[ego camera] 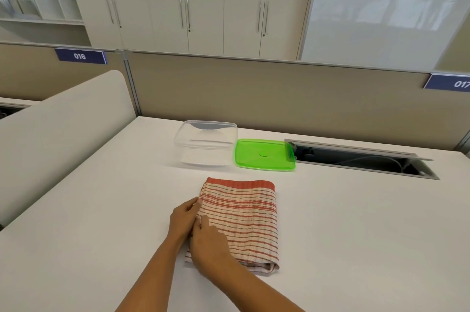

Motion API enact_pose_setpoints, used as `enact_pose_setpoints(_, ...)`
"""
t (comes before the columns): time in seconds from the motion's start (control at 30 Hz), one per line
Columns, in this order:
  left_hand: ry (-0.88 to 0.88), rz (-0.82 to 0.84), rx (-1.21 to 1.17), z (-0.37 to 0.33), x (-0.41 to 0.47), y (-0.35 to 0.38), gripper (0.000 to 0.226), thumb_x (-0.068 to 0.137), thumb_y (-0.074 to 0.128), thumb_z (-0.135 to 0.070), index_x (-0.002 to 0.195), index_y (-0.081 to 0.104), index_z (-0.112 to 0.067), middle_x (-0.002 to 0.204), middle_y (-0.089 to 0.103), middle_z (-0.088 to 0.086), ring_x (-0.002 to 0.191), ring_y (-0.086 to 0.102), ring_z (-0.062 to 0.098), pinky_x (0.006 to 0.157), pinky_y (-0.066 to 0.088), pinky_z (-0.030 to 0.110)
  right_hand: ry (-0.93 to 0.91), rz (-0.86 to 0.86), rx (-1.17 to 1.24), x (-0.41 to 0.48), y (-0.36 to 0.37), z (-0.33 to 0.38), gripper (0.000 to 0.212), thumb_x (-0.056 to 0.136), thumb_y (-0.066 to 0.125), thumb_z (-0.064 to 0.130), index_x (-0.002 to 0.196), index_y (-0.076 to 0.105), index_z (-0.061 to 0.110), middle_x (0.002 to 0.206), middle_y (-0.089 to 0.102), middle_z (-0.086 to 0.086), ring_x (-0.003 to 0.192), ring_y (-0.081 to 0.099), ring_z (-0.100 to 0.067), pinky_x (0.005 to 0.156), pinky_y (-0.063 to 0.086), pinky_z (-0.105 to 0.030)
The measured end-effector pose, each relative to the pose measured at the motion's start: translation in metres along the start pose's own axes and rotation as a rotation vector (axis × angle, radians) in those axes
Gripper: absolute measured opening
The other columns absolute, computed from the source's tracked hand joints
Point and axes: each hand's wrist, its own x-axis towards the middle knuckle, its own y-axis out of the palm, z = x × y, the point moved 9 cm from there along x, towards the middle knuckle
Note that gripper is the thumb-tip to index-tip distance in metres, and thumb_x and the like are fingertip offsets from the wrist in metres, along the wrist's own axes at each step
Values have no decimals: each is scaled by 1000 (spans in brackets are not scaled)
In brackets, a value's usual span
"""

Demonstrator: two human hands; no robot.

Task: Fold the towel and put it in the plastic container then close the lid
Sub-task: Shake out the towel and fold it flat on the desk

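Observation:
A red-and-white striped towel [246, 220] lies folded into a rectangle on the white table [356, 222]. My left hand [183, 217] pinches the towel's left edge about halfway along. My right hand [208, 245] rests on the same left edge just nearer to me, fingers curled over the cloth. Beyond the towel stands a clear plastic container [206, 144], open and empty. Its green lid [264, 154] lies flat on the table just to the right of it.
An open cable tray slot [361, 159] is cut into the table at the back right. A beige partition wall [254, 88] closes off the far side, and a rounded white divider [63, 138] borders the left.

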Motion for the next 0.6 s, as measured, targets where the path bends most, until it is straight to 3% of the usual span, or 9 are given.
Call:
enact_pose_setpoints(0.13, 1, -31, 24, -1, -1, -2, 33, 93, 52, -26, 122, 62, -13, 119, 67, 12, 98, 64, 27, 90, 53, 39, -38, 28, 9, -10, -17, -15, 39, 100, 28, 33, 121, 53, 11, 121, 51, -12, 99, 53, -23, 88, 47, -40)
enact_pose_setpoints(0.2, 14, -40, 50, -3, -3, 1, 35, 95, 49, -25, 126, 59, -13, 121, 66, 11, 93, 62, 22, 87, 51, 34, 38, -128, 82, -10, -45, -43, 38, 99, 30, 33, 121, 55, 15, 122, 53, -6, 106, 52, -20, 91, 46, -34)
enact_pose_setpoints(0.3, 44, -56, 73, -8, -7, 4, 37, 96, 45, -27, 130, 54, -17, 123, 65, 10, 92, 60, 19, 82, 50, 31, 166, -401, 29, -17, -77, -95, 44, 97, 38, 33, 139, 40, 20, 141, 43, -4, 127, 42, -22, 104, 37, -35)
enact_pose_setpoints(0.37, 45, -63, 73, -9, -8, 4, 37, 96, 44, -28, 130, 53, -19, 123, 65, 10, 93, 60, 19, 82, 50, 32, 258, -366, -27, -20, -72, -124, 54, 97, 25, 44, 147, 25, 22, 154, 25, -4, 140, 26, -23, 112, 25, -39)
enact_pose_setpoints(0.4, 38, -65, 72, -8, -8, 4, 36, 96, 44, -28, 130, 53, -20, 123, 64, 10, 94, 60, 19, 83, 51, 33, 272, -331, -49, -21, -66, -133, 65, 93, 10, 54, 149, 18, 23, 157, 16, -4, 144, 17, -24, 116, 19, -40)
enact_pose_setpoints(0.47, 11, -59, 63, -6, -7, 4, 36, 95, 45, -29, 129, 54, -21, 123, 65, 9, 95, 61, 20, 81, 51, 33, 241, -275, -62, -22, -50, -143, 98, 68, -25, 70, 150, 7, 26, 160, 1, -3, 148, 1, -23, 119, 5, -41)
enact_pose_setpoints(0.5, -11, -53, 57, -5, -8, 5, 35, 95, 47, -29, 128, 54, -21, 122, 65, 9, 95, 62, 21, 79, 51, 31, 230, -255, -66, -21, -41, -149, 108, 57, -33, 69, 150, 3, 28, 160, -4, -2, 148, -4, -23, 118, -1, -41)
enact_pose_setpoints(0.6, -80, -28, 41, -3, -5, 6, 35, 92, 52, -31, 126, 54, -21, 122, 65, 8, 100, 63, 24, 82, 53, 35, 200, -199, -71, -21, -27, -159, 108, 53, -33, 68, 149, -3, 30, 160, -12, -1, 147, -11, -21, 113, -12, -36)
